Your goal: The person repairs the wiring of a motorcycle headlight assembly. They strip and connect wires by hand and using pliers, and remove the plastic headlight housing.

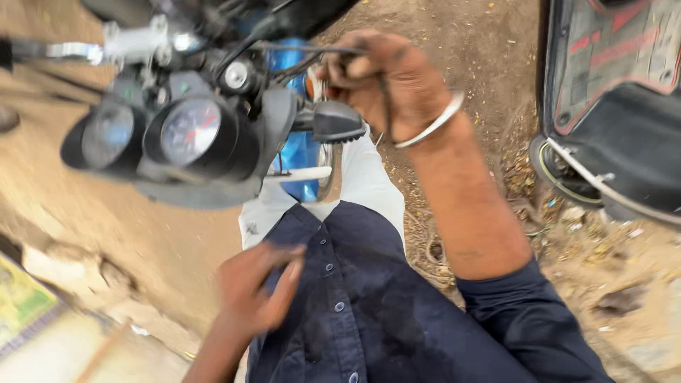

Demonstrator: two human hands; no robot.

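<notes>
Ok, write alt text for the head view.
A person's right hand grips a cable by a motorcycle's handlebar above twin gauges. The left hand, blurred, hovers by a dark shirt.

Two round instrument dials (152,135) sit side by side in black housings at upper left; both have pale faces, and the right one carries a red needle. A flat printed sheet (20,301) in green and yellow with a darker border lies at the lower left edge. A black panel with a red decal (613,46) occupies the upper right corner.
</notes>
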